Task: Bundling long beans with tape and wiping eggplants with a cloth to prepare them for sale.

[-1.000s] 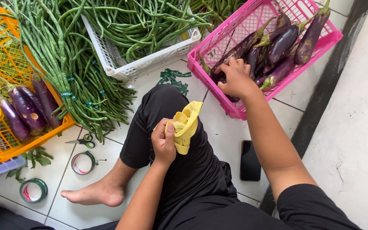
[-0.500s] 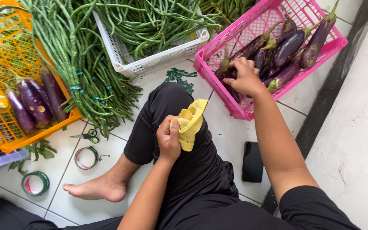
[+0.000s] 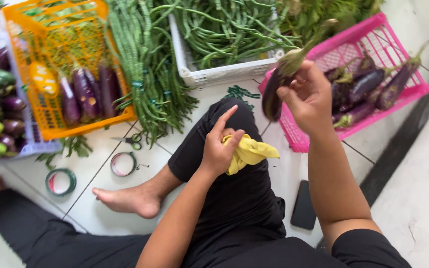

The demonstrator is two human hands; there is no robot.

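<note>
A dark purple eggplant (image 3: 273,94) is held in the right hand (image 3: 310,97), with the fingers closed around its upper part near the green stem, so that the body hangs down below the grip and to its left. Just behind the grip and to its right, a pink crate (image 3: 403,97) is seen, in which more eggplants (image 3: 368,89) are lying. A crumpled yellow cloth (image 3: 248,154) is held in the left hand (image 3: 219,151); it is pinched between the thumb and the bent fingers, while the index finger is pointed up. The cloth is spread out to the right of this grip, over the knee in black trousers. The two hands are kept near each other but are not touching.

Above the left hand, a white basket (image 3: 224,74) of long green beans is placed. Far to its left, an orange crate (image 3: 50,74) with purple eggplants is standing. Below that crate, small scissors (image 3: 130,140) and two tape rolls (image 3: 123,164) are lying on the tiled floor. A dark phone (image 3: 305,211) is lying below the right arm.
</note>
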